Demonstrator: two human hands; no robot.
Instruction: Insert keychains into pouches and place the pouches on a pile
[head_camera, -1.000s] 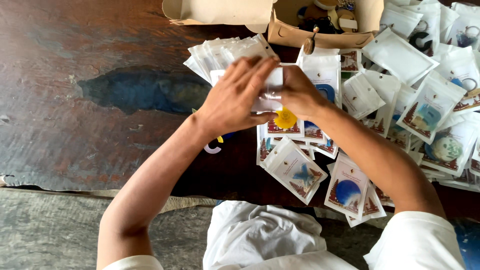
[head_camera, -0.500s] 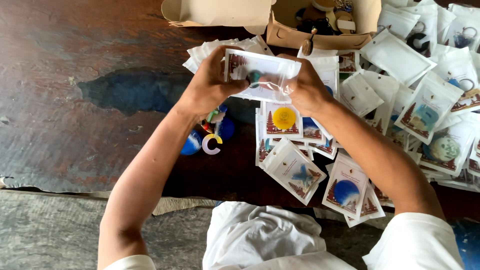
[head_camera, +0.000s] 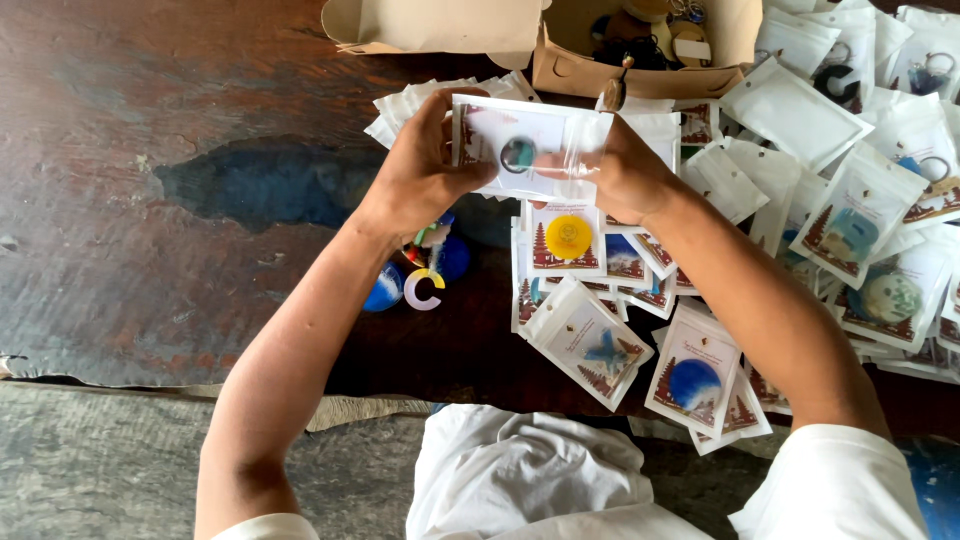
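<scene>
While both hands pinch it by its ends, left hand (head_camera: 425, 170) and right hand (head_camera: 625, 175), the clear packet (head_camera: 520, 150) with a dark round charm inside hangs between them above the table (head_camera: 150, 150). Many filled packets (head_camera: 690, 375) lie below; loose charms (head_camera: 420, 280) beside the left wrist look unpacked.

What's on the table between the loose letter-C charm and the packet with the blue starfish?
Head view: only bare dark table between the C charm and starfish packet.
</scene>
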